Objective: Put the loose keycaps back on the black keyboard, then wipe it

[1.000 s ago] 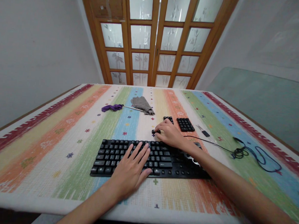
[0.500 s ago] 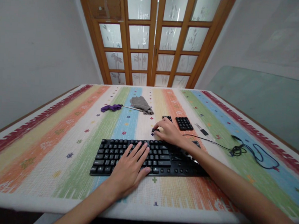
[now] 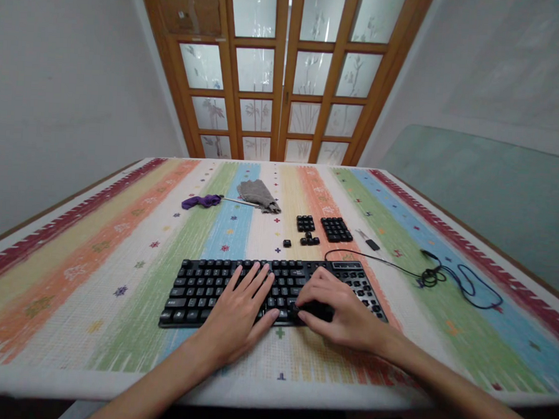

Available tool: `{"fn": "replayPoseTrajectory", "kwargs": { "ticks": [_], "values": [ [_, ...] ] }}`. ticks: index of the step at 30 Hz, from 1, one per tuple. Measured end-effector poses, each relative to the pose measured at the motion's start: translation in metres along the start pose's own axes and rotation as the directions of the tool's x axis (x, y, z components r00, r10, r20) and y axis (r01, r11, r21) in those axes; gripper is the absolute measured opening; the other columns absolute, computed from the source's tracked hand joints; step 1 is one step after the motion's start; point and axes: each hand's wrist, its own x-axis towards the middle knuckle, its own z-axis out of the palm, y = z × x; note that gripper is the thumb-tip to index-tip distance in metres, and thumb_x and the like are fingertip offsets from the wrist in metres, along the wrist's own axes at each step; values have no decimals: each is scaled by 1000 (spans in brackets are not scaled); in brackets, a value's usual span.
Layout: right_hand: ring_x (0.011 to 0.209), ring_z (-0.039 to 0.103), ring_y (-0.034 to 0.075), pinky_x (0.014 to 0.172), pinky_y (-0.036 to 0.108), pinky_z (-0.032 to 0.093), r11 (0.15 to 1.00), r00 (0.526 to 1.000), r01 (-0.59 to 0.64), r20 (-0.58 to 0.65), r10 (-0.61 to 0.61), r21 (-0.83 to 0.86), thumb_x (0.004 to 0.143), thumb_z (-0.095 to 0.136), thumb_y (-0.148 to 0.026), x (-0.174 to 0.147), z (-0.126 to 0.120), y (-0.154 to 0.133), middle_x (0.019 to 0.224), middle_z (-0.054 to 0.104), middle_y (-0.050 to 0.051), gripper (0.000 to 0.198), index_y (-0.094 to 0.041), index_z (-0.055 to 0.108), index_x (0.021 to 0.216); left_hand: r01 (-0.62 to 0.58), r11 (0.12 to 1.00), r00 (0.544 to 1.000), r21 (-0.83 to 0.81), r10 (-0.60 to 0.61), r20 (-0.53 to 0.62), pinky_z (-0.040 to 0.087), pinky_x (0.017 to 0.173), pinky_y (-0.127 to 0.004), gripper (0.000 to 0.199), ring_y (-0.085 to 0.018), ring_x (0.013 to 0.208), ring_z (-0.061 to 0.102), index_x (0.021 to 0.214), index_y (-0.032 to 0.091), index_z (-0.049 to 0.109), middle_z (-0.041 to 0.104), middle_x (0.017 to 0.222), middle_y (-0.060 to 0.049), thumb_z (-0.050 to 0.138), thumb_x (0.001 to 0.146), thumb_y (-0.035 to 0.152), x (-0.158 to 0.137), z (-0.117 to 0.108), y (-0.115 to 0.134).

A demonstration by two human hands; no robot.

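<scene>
A black keyboard (image 3: 188,292) lies in front of me, its right-hand section stripped of keycaps and showing bare switches. Flat across its middle keys rests my left hand (image 3: 237,317), fingers spread. My right hand (image 3: 340,309) is at the bottom row, thumb and fingertips pinched on a keycap (image 3: 294,312) near the right end of the main block; whether it is lifted off I cannot tell. Behind the keyboard sit a single loose keycap (image 3: 286,243), a small arrow-shaped group of keycaps (image 3: 310,239), a block of keycaps (image 3: 305,223) and a larger keycap block (image 3: 337,230).
Right of the loose keycaps lies a small tool with a black handle (image 3: 372,244) and thin wire end. The keyboard's cable (image 3: 472,294) is bundled at the right. Farther back are a purple cloth (image 3: 202,202), a thin rod and a grey cloth (image 3: 260,195) on the striped tablecloth (image 3: 129,308).
My right hand has come back from beside the loose keycaps to the keyboard's bottom row. The single keycap it was touching now lies alone on the cloth. My left hand stays put.
</scene>
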Motion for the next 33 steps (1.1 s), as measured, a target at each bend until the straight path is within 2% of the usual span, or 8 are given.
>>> {"fn": "replayPoseTrajectory", "kwargs": {
  "ticks": [6,9,17,21,28,33],
  "values": [
    [83,55,18,81,37,49,997,999,42,20,-40,-72,87,62,-12,-10,11,-2,84,68,5,8,-18,67,89,-32,997,999,-73,34,29,31,118,-57,59,-31,147,33,149,13,39,41,156,-13,49,101,46,7,-4,11],
    [84,55,19,82,38,49,994,998,65,5,-64,-86,90,59,-13,-12,14,0,86,68,6,10,-17,68,91,-70,990,997,-126,71,6,33,118,-58,57,-30,147,34,147,13,40,43,155,-14,54,99,39,10,-6,14],
    [88,54,21,83,38,50,987,996,87,8,-87,-136,91,58,-13,-13,16,0,89,69,8,12,-15,69,94,-114,945,989,-306,80,-123,36,117,-58,24,-28,142,43,118,16,61,57,143,-13,57,96,26,15,-5,19],
    [86,54,21,80,38,51,987,995,96,-4,-97,-129,92,57,-13,-14,17,-1,89,70,8,13,-16,70,95,-134,925,984,-356,80,-162,38,115,-59,17,-27,137,48,110,18,65,61,138,-12,57,96,23,15,-4,21],
    [86,54,21,77,37,51,991,996,82,-18,-84,-109,93,57,-14,-15,21,1,90,69,8,13,-16,70,96,-148,913,981,-381,86,-174,41,113,-59,13,-28,134,51,103,18,68,62,135,-11,59,95,21,15,-3,21],
    [90,52,22,79,39,51,967,995,102,31,-98,-234,91,55,-10,-17,22,-3,96,65,10,15,-16,68,87,-163,919,975,-359,94,-201,44,111,-57,15,-29,131,53,104,17,69,64,132,-11,57,95,18,15,-1,21]
  ]
}}
